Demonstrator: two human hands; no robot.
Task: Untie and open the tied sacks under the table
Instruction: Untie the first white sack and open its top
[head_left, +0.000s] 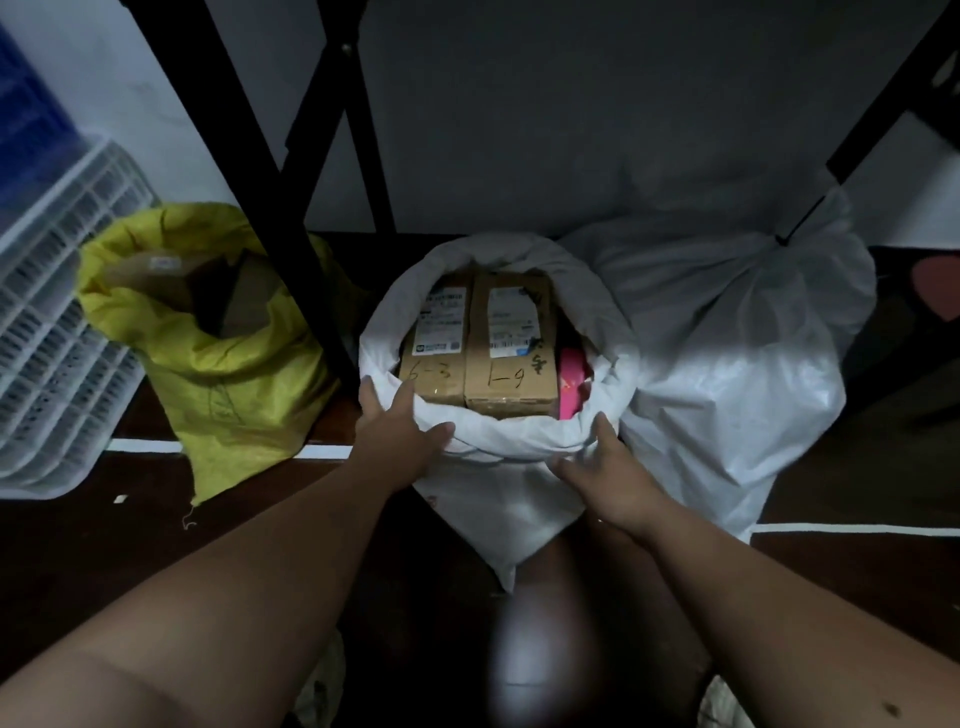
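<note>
Two hands work the middle white sack (498, 499), its mouth open between them: my left hand (400, 431) and right hand (608, 467) each grip the rolled rim, boxes (483, 358) just beyond my fingers. Next, I judge, comes the tied sack (727, 364) beside my right hand, needing its knot (782, 240) loosened.
</note>
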